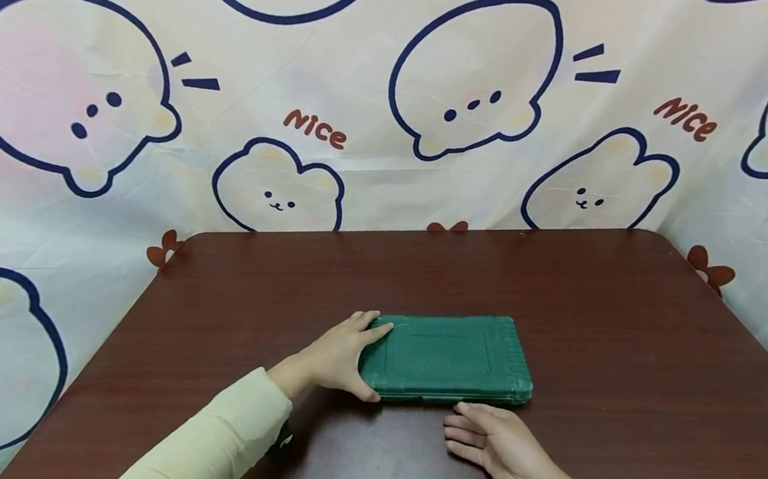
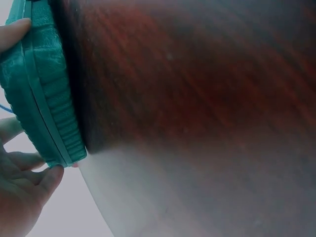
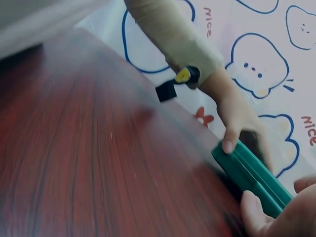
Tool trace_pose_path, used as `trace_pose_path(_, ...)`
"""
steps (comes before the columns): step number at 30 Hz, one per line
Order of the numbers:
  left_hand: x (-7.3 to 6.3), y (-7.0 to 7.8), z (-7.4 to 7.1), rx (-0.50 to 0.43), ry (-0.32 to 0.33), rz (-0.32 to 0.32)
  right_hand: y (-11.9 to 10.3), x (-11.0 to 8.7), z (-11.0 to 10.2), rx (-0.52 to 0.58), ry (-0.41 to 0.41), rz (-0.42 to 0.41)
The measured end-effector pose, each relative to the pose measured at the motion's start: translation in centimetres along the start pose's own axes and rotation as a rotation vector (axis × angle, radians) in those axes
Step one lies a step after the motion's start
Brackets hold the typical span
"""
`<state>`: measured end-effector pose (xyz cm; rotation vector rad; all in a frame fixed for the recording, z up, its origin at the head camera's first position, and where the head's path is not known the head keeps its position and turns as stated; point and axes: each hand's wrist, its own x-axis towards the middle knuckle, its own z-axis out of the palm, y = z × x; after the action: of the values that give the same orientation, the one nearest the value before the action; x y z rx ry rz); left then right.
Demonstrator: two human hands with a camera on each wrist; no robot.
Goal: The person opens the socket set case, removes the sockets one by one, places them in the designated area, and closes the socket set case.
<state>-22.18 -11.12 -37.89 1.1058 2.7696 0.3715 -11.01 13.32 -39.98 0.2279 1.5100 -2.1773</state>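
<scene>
A green plastic case (image 1: 445, 353), flat and rectangular with a ribbed border, lies on the brown table near its middle. My left hand (image 1: 341, 355) grips the left end, thumb at the near corner and fingers spread over the top edge. In the left wrist view the case's seam (image 2: 39, 98) shows closed. My right hand (image 1: 499, 447) is at the near long side, fingers loosely bent and empty. The right wrist view has its thumb (image 3: 253, 212) right at the latch (image 3: 266, 197) on that side.
The brown table (image 1: 625, 332) has rounded far corners. A pale cloth (image 1: 472, 186) with cartoon bears and the word Nice hangs behind and along both sides. A small black and yellow device (image 3: 182, 76) is strapped at the left wrist.
</scene>
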Motion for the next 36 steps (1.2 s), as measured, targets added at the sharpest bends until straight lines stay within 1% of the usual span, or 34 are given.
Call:
trace_pose_path(3, 0.0, -0.1, -0.1, -0.015, -0.001, -0.004, 0.2, 0.3, 0.9, 0.072, 0.047, 0.009)
trace_pose_path(8, -0.3, 0.0, -0.3, -0.039, -0.020, -0.020, 0.5, 0.9, 2.1, 0.230, 0.119, 0.008)
trace_pose_path(11, -0.4, 0.2, -0.4, -0.025, -0.024, -0.023, 0.7, 1.2, 2.6, 0.305, 0.138, -0.010)
trace_pose_path(13, -0.4, 0.3, -0.4, -0.012, -0.028, -0.022, 0.9, 1.3, 2.8, 0.326, 0.145, -0.019)
trace_pose_path(15, -0.3, 0.4, -0.6, -0.010, -0.035, -0.022, 0.9, 1.4, 2.9, 0.327, 0.152, -0.032)
trace_pose_path(22, -0.1, 0.7, -1.0, -0.010, -0.065, -0.042, 1.1, 1.6, 2.9, 0.305, 0.221, -0.086)
trace_pose_path(24, -0.1, 0.7, -1.0, -0.009, -0.073, -0.045, 1.2, 1.6, 2.9, 0.284, 0.233, -0.082)
trace_pose_path(27, 0.1, 0.7, -1.0, -0.012, -0.068, -0.042, 1.2, 1.5, 2.8, 0.259, 0.245, -0.075)
trace_pose_path(29, 0.1, 0.7, -1.1, -0.009, -0.063, -0.037, 1.2, 1.4, 2.7, 0.251, 0.234, -0.064)
trace_pose_path(31, 0.1, 0.7, -1.0, -0.010, -0.060, -0.033, 1.2, 1.4, 2.5, 0.249, 0.206, -0.050)
trace_pose_path(34, -0.1, 0.7, -0.9, -0.006, -0.064, -0.024, 1.2, 1.1, 2.2, 0.235, 0.154, -0.011)
trace_pose_path(36, -0.4, 0.7, -0.7, -0.004, -0.067, -0.021, 1.1, 0.8, 1.9, 0.207, 0.106, 0.022)
